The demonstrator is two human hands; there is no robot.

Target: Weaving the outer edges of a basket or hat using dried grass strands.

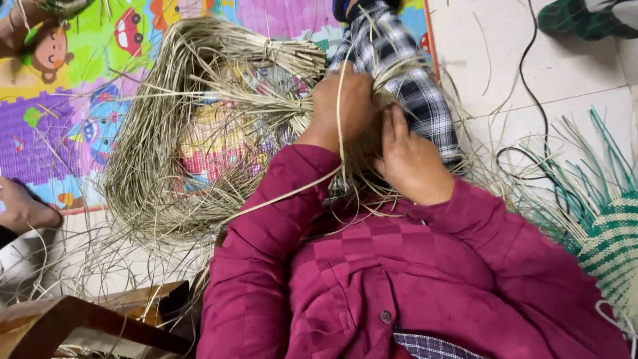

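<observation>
Left hand curling closed around pale straw strands; right hand pinching strands, fingers narrow; green-and-cream woven piece lying well apart; colourful play mat lying beneath.

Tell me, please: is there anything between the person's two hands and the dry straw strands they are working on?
Nothing visible does. The left hand is closed around the straw strands, and the right hand touches them over the plaid trouser leg. One loose strand crosses the left wrist.
</observation>
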